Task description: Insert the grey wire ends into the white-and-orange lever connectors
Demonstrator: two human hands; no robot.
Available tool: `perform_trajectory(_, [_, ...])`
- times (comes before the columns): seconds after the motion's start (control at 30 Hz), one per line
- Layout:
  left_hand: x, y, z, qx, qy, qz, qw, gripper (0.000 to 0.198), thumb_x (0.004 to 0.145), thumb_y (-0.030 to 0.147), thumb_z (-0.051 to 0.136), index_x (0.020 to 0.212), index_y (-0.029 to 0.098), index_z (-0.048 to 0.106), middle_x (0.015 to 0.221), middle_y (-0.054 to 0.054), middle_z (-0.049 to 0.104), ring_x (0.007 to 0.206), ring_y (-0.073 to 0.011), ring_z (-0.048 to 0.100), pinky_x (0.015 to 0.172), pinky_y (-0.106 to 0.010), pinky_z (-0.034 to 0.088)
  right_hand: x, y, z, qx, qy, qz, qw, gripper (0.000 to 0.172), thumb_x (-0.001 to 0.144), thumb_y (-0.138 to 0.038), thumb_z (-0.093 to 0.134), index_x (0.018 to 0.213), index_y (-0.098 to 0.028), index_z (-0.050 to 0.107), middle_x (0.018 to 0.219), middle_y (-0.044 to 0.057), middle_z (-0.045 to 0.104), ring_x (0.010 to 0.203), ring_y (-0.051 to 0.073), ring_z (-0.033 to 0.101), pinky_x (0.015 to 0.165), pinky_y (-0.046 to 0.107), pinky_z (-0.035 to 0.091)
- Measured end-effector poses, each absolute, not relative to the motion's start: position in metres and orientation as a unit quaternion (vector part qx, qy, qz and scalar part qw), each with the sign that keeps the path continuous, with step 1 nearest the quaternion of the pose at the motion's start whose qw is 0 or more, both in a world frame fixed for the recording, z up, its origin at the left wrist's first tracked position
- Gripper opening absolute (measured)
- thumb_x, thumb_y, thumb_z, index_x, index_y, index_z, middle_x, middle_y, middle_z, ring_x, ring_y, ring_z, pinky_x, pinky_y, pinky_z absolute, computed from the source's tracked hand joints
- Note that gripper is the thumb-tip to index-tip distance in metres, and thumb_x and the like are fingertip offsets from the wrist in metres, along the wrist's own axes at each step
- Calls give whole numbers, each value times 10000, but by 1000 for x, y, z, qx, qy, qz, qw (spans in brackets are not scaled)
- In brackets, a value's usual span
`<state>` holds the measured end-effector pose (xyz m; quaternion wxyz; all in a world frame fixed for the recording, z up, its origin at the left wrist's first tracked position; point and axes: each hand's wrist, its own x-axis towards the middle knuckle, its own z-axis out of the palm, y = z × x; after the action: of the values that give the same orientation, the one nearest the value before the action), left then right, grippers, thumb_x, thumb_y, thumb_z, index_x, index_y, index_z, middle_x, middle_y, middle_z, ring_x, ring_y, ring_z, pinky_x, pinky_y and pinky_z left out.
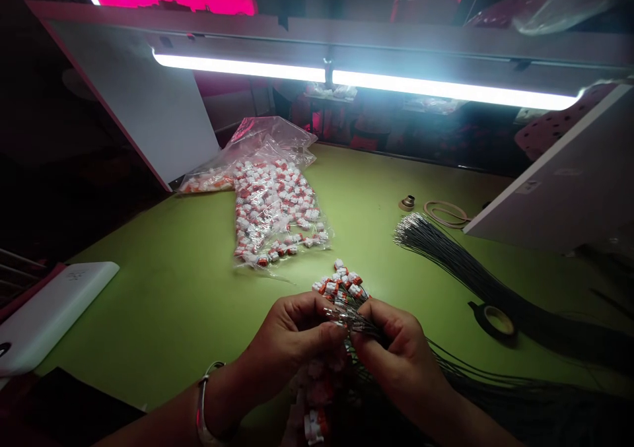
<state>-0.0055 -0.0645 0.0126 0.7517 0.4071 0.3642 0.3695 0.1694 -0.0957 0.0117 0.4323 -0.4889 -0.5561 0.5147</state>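
Two hands work over a green table (188,255) at the lower center of the frame, the right hand (403,351) pinching a bunch of dark wires (366,326) between thumb and forefinger. The left hand (297,338) brings its thumb and forefinger nearly together at the bare metal tips (339,314); whether they grip one cannot be told.

Just beyond the fingers sit white-and-orange plugs (341,280) with wires running from them, more showing dimly at bottom center. The work looks partway along: these plugs appear fitted, while the tips in hand have none. At right, a thick wire bundle (446,249) shows bare silver ends, and a clear bag (282,203) left of center holds many more plugs. No count can be made.

No brand is legible. Small marks on a white case (74,298) at far left and a label (528,187) on the right-hand panel (545,163) cannot be read.
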Motion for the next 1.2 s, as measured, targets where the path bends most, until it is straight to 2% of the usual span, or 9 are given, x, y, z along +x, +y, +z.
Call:
perform_trajectory(0.13, [-5, -64, 12, 390, 365, 376, 757, 175, 743, 270, 827, 774, 138, 716, 637, -30, 715, 528, -131, 638, 525, -215, 501, 170, -95, 12, -485, -568, 506, 431, 160, 834, -187, 582, 676, -180, 561, 636, -12, 567, 599, 136, 471, 554, 248, 390])
perform_trajectory(0.3, [-6, -68, 14, 416, 362, 371, 747, 182, 725, 268, 842, 791, 135, 736, 668, -31, 708, 553, -124, 618, 547, -222, 501, 172, -97, 11, -494, -571, 506, 417, 169, 820, -172, 604, 669, -190, 532, 627, -25, 530, 598, 131, 442, 533, 242, 362])
perform_trajectory(0.5, [-6, -65, 14, 399, 368, 389, 745, 200, 718, 282, 845, 766, 137, 717, 666, -30, 712, 545, -132, 630, 555, -235, 514, 172, -93, 13, -461, -577, 528, 420, 199, 928, -280, 525, 763, -178, 572, 706, 10, 578, 655, 158, 490, 600, 276, 419])
perform_trajectory(0.67, [-5, -67, 14, 398, 361, 385, 750, 194, 728, 281, 841, 768, 137, 717, 664, -22, 708, 551, -116, 620, 549, -209, 504, 171, -97, 8, -463, -624, 466, 424, 196, 936, -232, 509, 747, -192, 538, 690, -2, 571, 632, 150, 490, 588, 268, 407])
perform_trajectory(0.9, [-3, -67, 9, 387, 369, 383, 753, 252, 712, 336, 843, 759, 140, 692, 646, -37, 705, 535, -152, 637, 543, -247, 514, 171, -98, 6, -456, -627, 456, 436, 177, 917, -195, 540, 739, -196, 542, 672, -12, 570, 606, 139, 484, 560, 249, 391])
perform_trajectory(0.97, [-6, -65, 11, 413, 384, 390, 728, 237, 725, 338, 829, 764, 148, 692, 632, -30, 694, 517, -145, 619, 531, -242, 504, 169, -95, 7, -458, -608, 461, 457, 164, 928, -228, 552, 775, -187, 590, 699, 0, 598, 635, 149, 504, 593, 255, 411])
perform_trajectory(1.07, [-12, -62, 15, 509, 406, 408, 640, 179, 748, 329, 805, 798, 174, 731, 742, -36, 708, 604, -144, 610, 580, -227, 503, 167, -88, 10, -467, -572, 433, 517, 167, 936, -273, 555, 819, -181, 632, 746, 11, 607, 680, 156, 508, 632, 261, 418])
perform_trajectory(1.13, [-16, -60, 16, 589, 405, 423, 557, 136, 774, 329, 775, 792, 199, 739, 793, -44, 714, 733, -188, 639, 671, -237, 514, 166, -84, 12, -474, -547, 403, 560, 177, 928, -283, 556, 800, -182, 624, 704, -5, 568, 638, 142, 469, 598, 254, 398])
perform_trajectory(1.2, [-20, -57, 13, 651, 386, 405, 514, 109, 782, 335, 754, 777, 227, 745, 751, -30, 696, 708, -193, 626, 668, -238, 504, 167, -79, 14, -479, -533, 379, 585, 171, 900, -277, 578, 760, -180, 596, 655, -27, 505, 604, 128, 409, 568, 249, 369])
